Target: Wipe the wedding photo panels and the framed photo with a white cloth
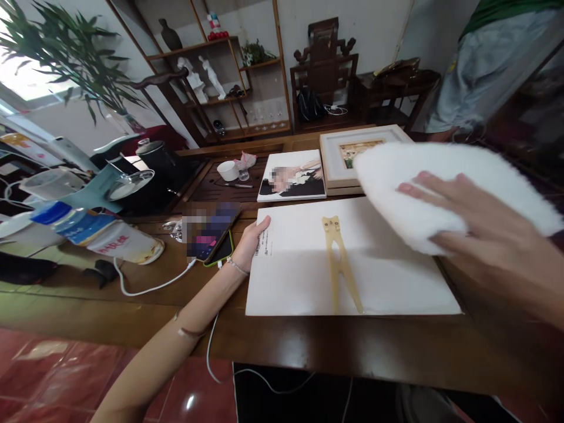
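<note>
A large white picture frame (pixel 291 282) lies back-up on the table's front edge, with a beige two-legged stand (pixel 338 264) and small printed text on its back. My left hand (pixel 249 244) grips the frame's left edge, thumb on top; the other fingers are mostly hidden. Above the frame's right side, my right hand (pixel 480 211) holds a fluffy white cloth (pixel 405 176), fingers pressed into it. The right hand is slightly blurred. The cloth covers the frame's upper right corner.
Behind are a photo panel (pixel 291 194) and a framed picture (pixel 335 155). To the left lie a phone (pixel 215 235) with a charging cable (pixel 154 288), a blue-capped bottle (pixel 101 232) and a lidded pot (pixel 132 188). A person (pixel 493 64) stands at the far right.
</note>
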### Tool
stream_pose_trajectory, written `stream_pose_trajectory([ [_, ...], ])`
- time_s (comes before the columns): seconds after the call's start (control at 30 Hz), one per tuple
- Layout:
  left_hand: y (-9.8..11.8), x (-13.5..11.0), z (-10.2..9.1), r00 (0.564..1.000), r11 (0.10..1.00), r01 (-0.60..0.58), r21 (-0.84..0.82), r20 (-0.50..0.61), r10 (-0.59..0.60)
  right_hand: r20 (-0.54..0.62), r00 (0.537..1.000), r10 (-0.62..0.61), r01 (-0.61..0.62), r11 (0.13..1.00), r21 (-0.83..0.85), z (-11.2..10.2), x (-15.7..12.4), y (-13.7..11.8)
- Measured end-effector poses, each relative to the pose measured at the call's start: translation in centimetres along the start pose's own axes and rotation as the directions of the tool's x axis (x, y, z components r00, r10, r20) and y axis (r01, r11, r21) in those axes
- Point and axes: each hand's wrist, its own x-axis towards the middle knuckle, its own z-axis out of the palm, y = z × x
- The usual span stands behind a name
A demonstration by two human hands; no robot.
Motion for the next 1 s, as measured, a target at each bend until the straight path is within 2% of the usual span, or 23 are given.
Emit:
stream_pose_trajectory([
  [0.07,0.0,0.1,0.0,1.000,1.000,0.015,0.014,-0.005,-0.015,0.071,0.987,-0.143,0.145,0.989,-0.020,1.7,3.5,-0.2],
  [0.13,-0.1,0.3,-0.2,1.000,1.000,0.021,0.019,-0.011,-0.021,0.124,0.965,-0.229,0.235,0.971,-0.035,3.7,4.7,-0.1],
  [0.27,0.0,0.7,-0.5,0.999,0.997,0.039,0.062,-0.035,-0.036,0.162,0.946,-0.280,0.290,0.956,-0.042,6.7,3.0,0.7],
  [0.4,0.0,0.6,-0.5,0.998,0.987,0.058,0.149,-0.014,-0.056,0.142,0.942,-0.304,0.313,0.948,-0.050,8.1,2.1,0.9],
  [0.47,-0.1,0.4,-0.5,0.998,0.972,0.005,0.235,0.052,-0.017,0.142,0.949,-0.281,0.292,0.955,-0.061,8.5,2.3,0.8],
  [0.53,-0.3,0.3,-0.5,0.989,0.922,-0.120,0.368,0.121,0.081,0.142,0.955,-0.260,0.271,0.960,-0.066,8.7,2.5,0.7],
  [0.6,-0.5,0.4,-0.7,0.956,0.796,-0.293,0.530,0.163,0.243,0.134,0.959,-0.251,0.261,0.963,-0.064,8.9,2.7,0.7],
  [0.63,-0.6,0.4,-0.9,0.924,0.696,-0.373,0.614,0.178,0.338,0.130,0.960,-0.249,0.258,0.964,-0.060,9.0,2.7,0.7],
  [0.67,-0.8,0.5,-1.0,0.891,0.589,-0.417,0.692,0.185,0.414,0.126,0.961,-0.246,0.254,0.966,-0.056,9.1,2.8,0.8],
  [0.73,-1.0,0.6,-1.3,0.850,0.395,-0.402,0.826,0.176,0.496,0.116,0.964,-0.238,0.244,0.968,-0.048,9.2,2.8,0.9],
  [0.8,-1.2,0.5,-1.4,0.819,0.227,-0.373,0.899,0.205,0.536,0.112,0.965,-0.238,0.244,0.969,-0.039,9.2,2.8,1.1],
  [0.87,-1.5,0.2,-1.4,0.791,0.077,-0.381,0.921,0.281,0.544,0.114,0.963,-0.246,0.251,0.968,-0.031,9.2,2.8,1.3],
  [1.0,-2.4,-0.4,-1.0,0.761,-0.129,-0.389,0.912,0.397,0.514,0.143,0.951,-0.274,0.281,0.959,-0.031,8.9,3.0,2.1],
])
